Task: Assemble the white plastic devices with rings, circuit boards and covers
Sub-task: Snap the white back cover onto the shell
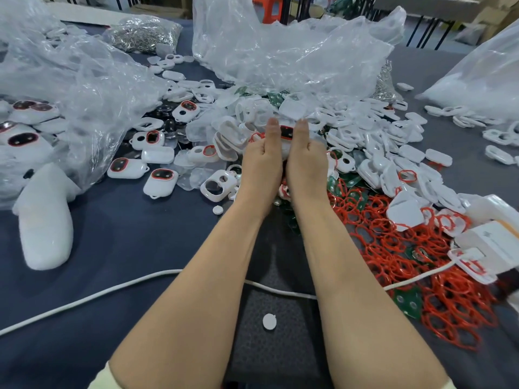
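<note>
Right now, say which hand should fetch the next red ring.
Probably right: the red rings lie nearest the right hand; the left hand would cross over. Both grip one white device.

We are at a factory assembly bench: a grey-clothed table heaped with hundreds of loose white plastic shells, red rings and green circuit boards, among big clear plastic bags (one bag holds small metal parts), with cardboard boxes behind.
</note>
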